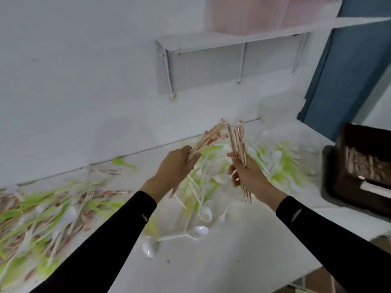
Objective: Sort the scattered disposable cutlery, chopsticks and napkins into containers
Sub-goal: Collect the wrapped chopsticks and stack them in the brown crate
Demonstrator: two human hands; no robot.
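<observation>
While the white table (pixel 211 265) lies strewn from its left edge to the back right with green and white plastic cutlery (pixel 281 163) and red-printed wrapped chopsticks (pixel 110 193), the move ahead turns on the dark brown container (pixel 347 187). It stands at the table's right edge and already holds a row of wrapped chopsticks.

That container lies to the right of both hands, and the right hand (pixel 247 174) is plainly the nearer of the 2. The left hand (pixel 175 166) is further off, above the middle of the pile. Each hand has its fingers curled round a bundle, both raised clear of the table.

The left bundle (pixel 211 136) slants up and to the right, and the right bundle (pixel 239 140) stands almost upright, its lower ends reaching below the wrist. Their top ends come close together, near touching, though motion blur hides whether they meet.

My reading is that the 2 bundles are being joined. They would then need carrying rightward and turning to lie along the sticks already inside.
</observation>
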